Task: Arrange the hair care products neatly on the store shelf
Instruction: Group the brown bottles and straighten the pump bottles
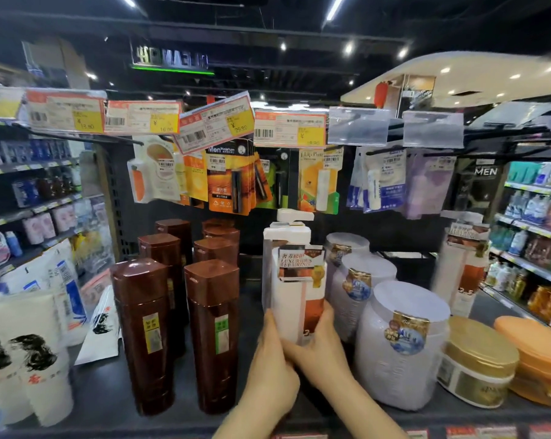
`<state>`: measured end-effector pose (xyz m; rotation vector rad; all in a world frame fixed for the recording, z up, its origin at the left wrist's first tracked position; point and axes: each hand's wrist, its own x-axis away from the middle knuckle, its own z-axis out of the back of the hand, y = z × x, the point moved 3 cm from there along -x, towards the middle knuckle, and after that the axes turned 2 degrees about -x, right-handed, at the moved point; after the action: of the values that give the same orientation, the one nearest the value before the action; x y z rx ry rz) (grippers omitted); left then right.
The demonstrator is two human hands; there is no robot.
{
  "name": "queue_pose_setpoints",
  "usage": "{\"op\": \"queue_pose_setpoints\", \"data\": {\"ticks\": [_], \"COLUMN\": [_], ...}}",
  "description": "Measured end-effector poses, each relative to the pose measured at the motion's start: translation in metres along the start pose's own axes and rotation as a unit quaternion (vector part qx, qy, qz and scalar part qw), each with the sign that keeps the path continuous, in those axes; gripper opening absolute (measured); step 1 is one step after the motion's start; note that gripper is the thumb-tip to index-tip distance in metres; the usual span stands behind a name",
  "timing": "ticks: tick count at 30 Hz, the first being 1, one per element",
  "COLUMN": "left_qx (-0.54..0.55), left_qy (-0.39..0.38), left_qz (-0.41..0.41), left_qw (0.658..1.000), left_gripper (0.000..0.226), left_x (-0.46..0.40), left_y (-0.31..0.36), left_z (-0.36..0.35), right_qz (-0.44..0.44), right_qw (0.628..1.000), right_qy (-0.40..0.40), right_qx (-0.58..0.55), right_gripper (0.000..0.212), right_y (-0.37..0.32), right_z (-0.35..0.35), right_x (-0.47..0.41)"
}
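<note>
My left hand (272,359) and right hand (320,346) both with grip clamped on the white pump bottle (294,280), upright on the dark shelf (103,394), brown bottles (179,312) to its left, pale jars (398,346) just beside its right

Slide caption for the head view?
Both hands, left hand and right hand, grip white pump bottle between brown bottles and jars.

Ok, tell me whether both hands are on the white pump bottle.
Yes: the left hand and right hand both grip the lower part of the white pump bottle, between the brown bottles and the white jars.
</note>
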<state>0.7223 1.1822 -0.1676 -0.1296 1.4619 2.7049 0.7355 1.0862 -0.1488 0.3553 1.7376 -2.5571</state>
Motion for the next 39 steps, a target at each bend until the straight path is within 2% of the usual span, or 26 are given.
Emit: {"op": "queue_pose_setpoints", "data": {"ticks": [8,12,14,16,18,20,21,23,25,28,31,33,39], "left_qx": [-0.002,-0.006,0.0,0.035,0.066,0.083,0.097,0.116,0.113,0.093,0.102,0.109,0.104], "left_qy": [-0.006,0.037,0.084,0.168,0.21,0.152,0.093,-0.024,-0.077,-0.101,-0.101,-0.113,-0.109], "left_qz": [0.042,0.038,0.004,-0.089,-0.164,-0.182,-0.173,-0.12,-0.074,-0.078,-0.079,-0.082,-0.067], "left_qw": [0.999,0.999,0.996,0.981,0.962,0.968,0.976,0.986,0.988,0.987,0.986,0.984,0.986], "left_gripper": [0.086,0.087,0.085,0.074,0.063,0.067,0.077,0.097,0.114,0.123,0.104,0.098,0.112], "left_x": [-0.002,0.007,0.015,0.029,0.041,0.046,0.046,0.041,0.033,0.025,0.021,0.02,0.022], "left_y": [-0.01,-0.002,0.005,0.015,0.029,0.045,0.053,0.063,0.065,0.072,0.073,0.07,0.081], "left_z": [-0.001,0.005,0.01,0.009,0.0,-0.014,-0.023,-0.039,-0.052,-0.067,-0.071,-0.069,-0.065], "right_qz": [-0.009,-0.03,0.017,0.112,0.217,0.243,0.212,0.09,-0.001,-0.045,-0.033,-0.027,-0.019], "right_qw": [1.0,0.999,0.998,0.992,0.972,0.953,0.955,0.978,0.992,0.995,0.994,0.994,0.994], "right_qy": [-0.027,-0.025,-0.024,-0.004,0.074,0.177,0.205,0.187,0.128,0.089,0.099,0.11,0.104], "right_qx": [0.003,0.025,0.051,0.056,0.053,0.038,0.022,-0.013,-0.022,-0.019,-0.015,-0.01,0.022], "right_gripper": [0.102,0.102,0.094,0.073,0.054,0.051,0.057,0.082,0.106,0.109,0.108,0.107,0.11], "right_y": [0.005,0.002,-0.01,-0.029,-0.046,-0.044,-0.038,-0.017,0.002,0.016,0.02,0.02,0.017], "right_z": [-0.005,0.005,0.018,0.04,0.073,0.109,0.126,0.148,0.155,0.155,0.158,0.156,0.152], "right_x": [-0.01,0.007,0.027,0.05,0.067,0.069,0.067,0.057,0.048,0.041,0.037,0.037,0.042]}}
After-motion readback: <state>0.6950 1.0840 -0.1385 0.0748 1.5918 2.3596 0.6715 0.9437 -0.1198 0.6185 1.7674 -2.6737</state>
